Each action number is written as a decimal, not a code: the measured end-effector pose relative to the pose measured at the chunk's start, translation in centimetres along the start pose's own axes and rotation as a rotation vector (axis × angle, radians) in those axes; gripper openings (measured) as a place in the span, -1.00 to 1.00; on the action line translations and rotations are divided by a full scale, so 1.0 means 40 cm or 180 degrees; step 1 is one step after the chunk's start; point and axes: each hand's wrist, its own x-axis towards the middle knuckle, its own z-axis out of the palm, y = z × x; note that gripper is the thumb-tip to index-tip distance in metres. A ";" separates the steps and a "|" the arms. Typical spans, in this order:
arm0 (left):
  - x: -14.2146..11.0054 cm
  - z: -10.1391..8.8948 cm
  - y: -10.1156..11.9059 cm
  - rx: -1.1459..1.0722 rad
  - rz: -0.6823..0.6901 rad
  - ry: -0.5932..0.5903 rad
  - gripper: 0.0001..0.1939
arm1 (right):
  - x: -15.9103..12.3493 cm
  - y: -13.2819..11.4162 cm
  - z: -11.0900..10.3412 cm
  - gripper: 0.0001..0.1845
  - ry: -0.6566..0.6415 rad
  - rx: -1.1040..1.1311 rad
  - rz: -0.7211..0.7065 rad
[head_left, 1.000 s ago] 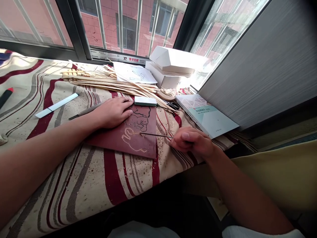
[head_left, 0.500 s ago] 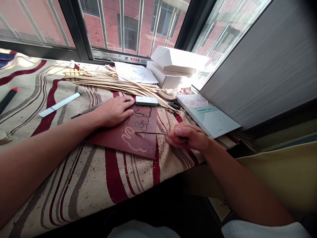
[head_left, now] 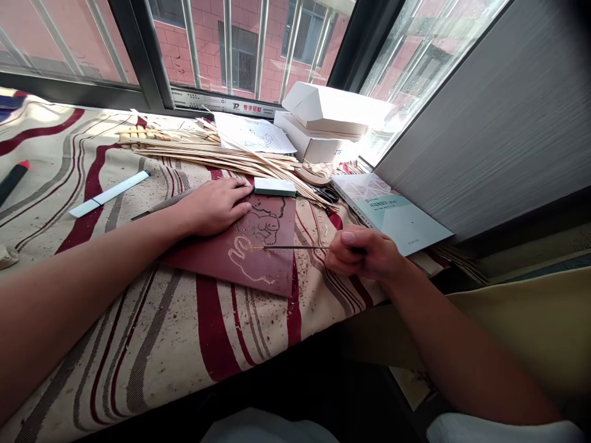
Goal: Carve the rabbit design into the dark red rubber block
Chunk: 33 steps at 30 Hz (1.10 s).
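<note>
White box: one, marked ZTE, in the table's far right corner; a white upper piece sits on it, lid or second box, I cannot tell; the inside is hidden.
Table: striped cloth over it, sprinkled with pale crumbs.
Board: one, reddish brown, toward the table's near edge, bearing two outlines, one dark, one pale.
Left hand: one, palm down and flat on the board's far left part, thumb slightly apart.
Right hand: one, fingers curled tightly round a single thin tool, off the board's right edge; the tip is over the pale outline, contact too fine to tell.
Block: one, white and green, at the board's far edge, just beside the left fingertips.
Wooden strips: a heap along the far edge, too many to count.
Paper: one drawn sheet behind them.
Right end: one book, one pair of scissors.
Left end: one black marker, one pale blue strip.
</note>
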 end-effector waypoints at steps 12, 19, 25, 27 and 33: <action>0.002 -0.002 -0.004 -0.0007 0.0065 -0.0018 -0.24 | 0.007 -0.002 -0.011 -0.43 -0.0016 0.0042 0.0032; 0.003 0.002 -0.009 -0.0021 0.0082 0.0003 -0.24 | 0.005 -0.006 0.006 -0.43 0.0040 0.0042 0.0000; 0.004 0.002 -0.012 -0.0015 0.0074 0.0007 -0.26 | -0.005 0.000 0.020 -0.44 0.0089 -0.0021 -0.0022; 0.005 0.001 -0.012 -0.0013 0.0075 0.0001 -0.25 | -0.006 0.005 0.024 -0.44 0.0138 -0.0020 -0.0074; 0.006 0.003 -0.015 -0.0031 0.0078 0.0021 -0.21 | -0.005 0.013 0.025 -0.45 0.0113 -0.0111 -0.0102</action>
